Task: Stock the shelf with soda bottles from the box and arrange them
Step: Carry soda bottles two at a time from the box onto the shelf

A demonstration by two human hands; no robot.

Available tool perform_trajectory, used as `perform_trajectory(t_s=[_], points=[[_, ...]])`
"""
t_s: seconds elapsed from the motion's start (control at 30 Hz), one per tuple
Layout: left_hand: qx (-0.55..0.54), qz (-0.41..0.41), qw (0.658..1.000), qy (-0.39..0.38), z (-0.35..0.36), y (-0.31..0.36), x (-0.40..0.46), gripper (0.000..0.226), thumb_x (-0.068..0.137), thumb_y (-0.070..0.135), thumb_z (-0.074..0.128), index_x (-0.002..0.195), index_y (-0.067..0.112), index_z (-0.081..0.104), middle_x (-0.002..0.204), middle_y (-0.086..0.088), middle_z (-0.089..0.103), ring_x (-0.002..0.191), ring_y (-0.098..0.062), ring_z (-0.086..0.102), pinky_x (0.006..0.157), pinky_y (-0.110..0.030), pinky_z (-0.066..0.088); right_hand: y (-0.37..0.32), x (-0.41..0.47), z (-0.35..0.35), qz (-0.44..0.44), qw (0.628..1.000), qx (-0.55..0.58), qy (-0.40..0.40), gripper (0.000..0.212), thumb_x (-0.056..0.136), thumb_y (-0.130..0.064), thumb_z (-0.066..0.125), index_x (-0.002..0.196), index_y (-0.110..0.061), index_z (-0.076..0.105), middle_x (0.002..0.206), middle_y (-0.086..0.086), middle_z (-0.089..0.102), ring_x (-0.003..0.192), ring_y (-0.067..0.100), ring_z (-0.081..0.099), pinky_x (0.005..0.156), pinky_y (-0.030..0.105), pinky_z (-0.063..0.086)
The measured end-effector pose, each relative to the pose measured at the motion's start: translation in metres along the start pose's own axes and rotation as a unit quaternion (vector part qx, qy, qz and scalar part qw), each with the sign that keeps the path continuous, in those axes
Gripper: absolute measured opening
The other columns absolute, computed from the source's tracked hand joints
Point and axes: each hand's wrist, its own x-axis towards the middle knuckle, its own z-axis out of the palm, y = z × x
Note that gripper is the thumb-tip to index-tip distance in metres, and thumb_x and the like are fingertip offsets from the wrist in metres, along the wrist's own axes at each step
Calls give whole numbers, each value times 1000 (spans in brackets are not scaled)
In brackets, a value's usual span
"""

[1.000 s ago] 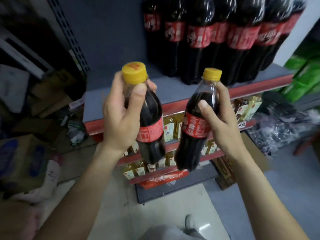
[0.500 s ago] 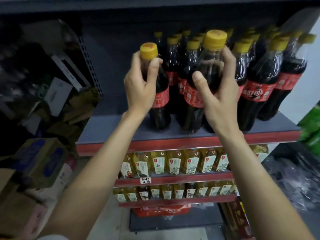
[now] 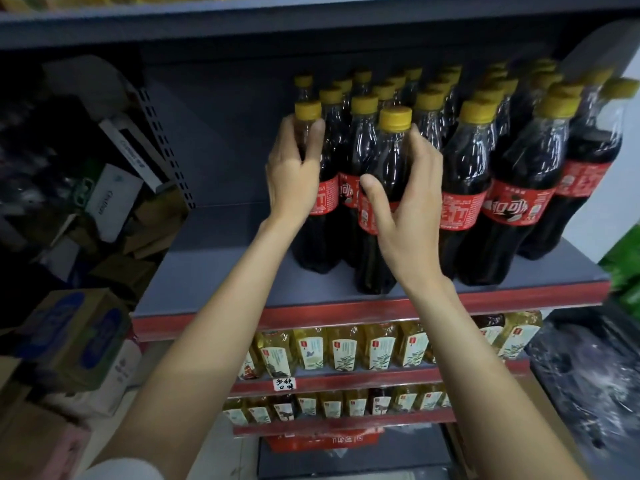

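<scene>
left hand (image 3: pixel 292 174) grips one soda bottle (image 3: pixel 311 188), right hand (image 3: pixel 407 216) another (image 3: pixel 381 216). seat both flat on the shelf (image 3: pixel 214 282), then let go.

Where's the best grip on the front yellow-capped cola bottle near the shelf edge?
Probably the narrow clear shoulder of the front yellow-capped cola bottle, below the cap, coming from the open front. It stands upright at the grey shelf edge; neighbours crowd its sides and back.
</scene>
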Motion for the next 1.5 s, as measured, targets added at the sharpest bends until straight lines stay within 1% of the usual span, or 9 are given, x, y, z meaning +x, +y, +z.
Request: perform_trajectory(t_s=[0.07, 0.13, 0.3, 0.5, 0.7, 0.9, 1.17, 1.37, 1.5], points=[[22, -9, 1000, -9, 1, 0, 3, 42, 98, 40, 41, 123, 8, 52, 123, 5, 52, 113, -9, 46, 92, -6, 30, -1, 1, 2, -17, 999, -25, 12, 64, 94, -21, 60, 142, 9, 30, 141, 23, 38, 134, 22, 32, 113, 16, 21], [48, -18, 998, -22, 1, -1, 4, 47, 98, 43, 38, 128, 9, 50, 133, -4, 50, 127, -18, 40, 99, -18, 29, -3, -1, 1, -35, 998, -51, 21, 66, 94, -20, 62, 143, 9, 28, 142, 24, 36, 134, 24, 30, 114, 17, 19], [30, -4, 999, -18, -2, -3, -8, 54, 94, 47, 41, 133, 10, 46, 130, -6, 56, 120, -20, 50, 98, -28, 39, -5, -9, -7, -79, 994, -74, 6, 65, 93, -18, 63, 144, 5, 29, 144, 24, 34, 137, 28, 30, 117, 29, 22], [38, -8, 999, -20, -25, 4, -38, 55, 95, 37, 50, 144, 20, 34, 140, 2, 50, 128, -11, 46, 104, -29, 39, -18, -24, -8, -152, 987, -23, 53, 39, 91, -8, 63, 127, 3, 52, 128, 19, 54, 122, 28, 48, 105, 40, 40], [47, 19, 993, 103, -112, 12, -106, 20, 94, 27, 50, 110, 18, 59, 103, 5, 67, 100, -6, 62, 89, -30, 50, -61, -61, 26, -245, 953, 151, 99, 11, 90, -8, 58, 99, -2, 61, 98, 6, 65, 95, 22, 58, 83, 42, 48], [180, 0, 967, 181, -236, -26, -209, 19, 95, 23, 47, 99, 15, 63, 88, 2, 69, 82, -15, 66, 74, -25, 50, -110, -162, 99, -182, 953, 222, -102, 13, 90, -7, 59, 98, 1, 65, 96, 11, 68, 92, 20, 60, 89, 25, 44], [348, -338, 873, 53, -418, -124, -371, 31, 90, 40, 51, 113, 25, 65, 110, 12, 68, 103, -14, 62, 81, -24, 46, -158, -341, 209, -39, 854, 165, -492, 41, 91, -32, 48, 123, -10, 59, 107, 2, 67, 98, 17, 60, 86, 20, 41], [335, -506, 792, 70, -517, -180, -441, 32, 94, 26, 57, 126, 25, 58, 122, 9, 64, 108, -13, 61, 81, -22, 41, -181, -437, 301, -8, 765, 75, -640, 36, 90, -18, 61, 124, -9, 59, 114, 6, 67, 100, 26, 64, 83, 35, 51], [302, -556, 769, 90, -564, -223, -442, 31, 94, 24, 56, 125, 24, 57, 122, 11, 63, 105, -11, 62, 79, -22, 42, -200, -459, 369, 7, 737, 32, -675, 39, 90, -14, 62, 129, -12, 56, 120, 3, 63, 104, 20, 61, 83, 30, 45]])
